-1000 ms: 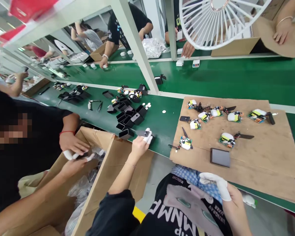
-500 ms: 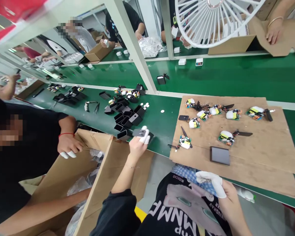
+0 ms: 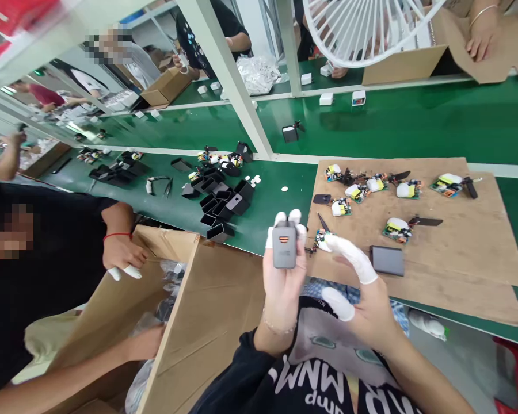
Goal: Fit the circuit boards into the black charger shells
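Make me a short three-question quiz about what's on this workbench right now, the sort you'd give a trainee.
1. True or false: the left hand holds a dark grey charger housing upright in front of the person.
2. What do the small green circuit boards lie on?
A. cardboard sheet
B. bare green belt
C. red tray
3. What covers the fingertips of the right hand?

Key:
1. True.
2. A, the cardboard sheet.
3. White finger cots.
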Demonstrator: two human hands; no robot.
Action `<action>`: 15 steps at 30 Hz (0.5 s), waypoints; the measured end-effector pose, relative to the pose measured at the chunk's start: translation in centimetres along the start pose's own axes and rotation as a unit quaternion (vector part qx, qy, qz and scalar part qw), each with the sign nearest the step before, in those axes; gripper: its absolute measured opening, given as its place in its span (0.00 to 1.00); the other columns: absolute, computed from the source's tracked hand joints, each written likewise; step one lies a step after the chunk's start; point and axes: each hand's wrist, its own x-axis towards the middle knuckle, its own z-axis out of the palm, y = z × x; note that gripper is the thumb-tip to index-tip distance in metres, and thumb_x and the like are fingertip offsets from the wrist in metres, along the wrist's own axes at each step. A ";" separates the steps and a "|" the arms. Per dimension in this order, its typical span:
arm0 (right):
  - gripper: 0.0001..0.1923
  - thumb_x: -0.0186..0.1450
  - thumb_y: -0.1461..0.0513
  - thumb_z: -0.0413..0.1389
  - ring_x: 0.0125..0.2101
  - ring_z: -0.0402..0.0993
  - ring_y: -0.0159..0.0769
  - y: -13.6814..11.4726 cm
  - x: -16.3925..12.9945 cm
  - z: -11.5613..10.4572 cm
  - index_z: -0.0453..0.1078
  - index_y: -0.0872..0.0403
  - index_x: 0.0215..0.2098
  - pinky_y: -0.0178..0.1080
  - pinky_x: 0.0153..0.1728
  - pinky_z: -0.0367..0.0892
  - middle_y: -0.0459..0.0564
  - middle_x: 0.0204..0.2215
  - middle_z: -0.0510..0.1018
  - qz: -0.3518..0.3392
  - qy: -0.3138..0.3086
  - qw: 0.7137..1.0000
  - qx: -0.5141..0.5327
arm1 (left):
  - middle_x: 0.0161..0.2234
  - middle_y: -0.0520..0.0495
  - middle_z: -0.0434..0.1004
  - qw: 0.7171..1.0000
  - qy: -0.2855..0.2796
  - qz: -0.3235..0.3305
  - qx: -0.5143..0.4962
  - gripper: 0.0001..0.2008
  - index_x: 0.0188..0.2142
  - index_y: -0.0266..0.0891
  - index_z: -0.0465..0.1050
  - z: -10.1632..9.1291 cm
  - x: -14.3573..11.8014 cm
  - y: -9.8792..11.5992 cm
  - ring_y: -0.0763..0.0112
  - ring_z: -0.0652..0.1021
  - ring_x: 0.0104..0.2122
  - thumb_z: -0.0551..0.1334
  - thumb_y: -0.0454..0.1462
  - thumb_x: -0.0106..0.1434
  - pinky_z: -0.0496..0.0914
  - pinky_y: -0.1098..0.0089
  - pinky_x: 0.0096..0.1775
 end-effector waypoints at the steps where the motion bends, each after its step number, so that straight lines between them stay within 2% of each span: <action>1: 0.37 0.65 0.57 0.60 0.57 0.71 0.50 -0.5 0.9 0.4 0.51 0.45 0.69 0.57 0.58 0.67 0.55 0.62 0.68 -0.026 0.009 1.000 -0.009 | 0.53 0.52 0.79 0.999 0.003 -0.037 -0.020 0.16 0.49 0.48 0.76 1.0 -0.8 -0.3 0.77 0.80 0.47 0.50 0.41 0.73 0.76 0.81 0.44; 4: 0.40 0.65 0.58 0.60 0.61 0.66 0.47 -1.7 2.7 1.0 0.46 0.44 0.70 0.54 0.61 0.66 0.53 0.62 0.68 -0.083 0.018 0.996 -0.018 | 0.52 0.50 0.79 0.994 0.036 -0.090 -0.047 0.16 0.52 0.46 0.75 2.8 -2.3 -0.7 0.75 0.81 0.47 0.51 0.40 0.73 0.76 0.80 0.44; 7: 0.39 0.66 0.59 0.59 0.64 0.60 0.45 -2.2 3.4 1.1 0.47 0.47 0.70 0.50 0.63 0.64 0.53 0.62 0.67 -0.123 0.015 0.991 -0.042 | 0.54 0.50 0.77 0.993 0.054 -0.096 -0.039 0.18 0.57 0.47 0.71 3.4 -2.6 -1.1 0.70 0.78 0.52 0.53 0.43 0.72 0.75 0.75 0.50; 9: 0.40 0.65 0.61 0.60 0.64 0.60 0.46 -1.9 3.6 0.9 0.46 0.48 0.70 0.51 0.62 0.64 0.55 0.61 0.67 -0.154 0.014 0.986 -0.066 | 0.56 0.49 0.76 0.995 0.045 -0.082 -0.019 0.20 0.60 0.47 0.67 3.3 -2.5 -1.7 0.67 0.77 0.55 0.53 0.44 0.71 0.73 0.70 0.55; 11: 0.41 0.65 0.63 0.60 0.62 0.63 0.47 -1.3 3.8 0.5 0.45 0.47 0.71 0.53 0.60 0.66 0.56 0.59 0.69 -0.182 0.008 0.979 -0.091 | 0.57 0.48 0.75 0.999 0.016 -0.033 0.017 0.23 0.63 0.47 0.62 2.5 -2.3 -2.2 0.65 0.76 0.56 0.53 0.45 0.71 0.71 0.66 0.57; 13: 0.40 0.65 0.63 0.60 0.59 0.66 0.48 -0.3 3.8 0.1 0.47 0.44 0.70 0.53 0.58 0.68 0.56 0.59 0.69 -0.164 0.007 0.983 -0.084 | 0.57 0.47 0.75 0.993 -0.040 0.059 0.095 0.27 0.66 0.48 0.57 1.2 -2.1 -2.3 0.64 0.75 0.57 0.54 0.47 0.70 0.70 0.65 0.59; 14: 0.39 0.65 0.61 0.61 0.59 0.66 0.48 0.3 3.7 0.0 0.49 0.43 0.70 0.53 0.57 0.69 0.56 0.60 0.68 -0.131 0.013 0.990 -0.051 | 0.58 0.46 0.74 0.978 -0.076 0.112 0.162 0.29 0.67 0.49 0.54 0.2 -2.1 -2.2 0.64 0.75 0.57 0.56 0.47 0.69 0.69 0.65 0.59; 15: 0.37 0.65 0.58 0.61 0.60 0.66 0.48 0.8 3.5 0.0 0.51 0.43 0.69 0.52 0.56 0.70 0.56 0.61 0.67 -0.084 0.021 0.996 0.004 | 0.58 0.46 0.74 0.948 -0.118 0.165 0.244 0.31 0.68 0.50 0.53 -0.8 -2.0 -1.9 0.64 0.75 0.57 0.59 0.46 0.68 0.70 0.65 0.59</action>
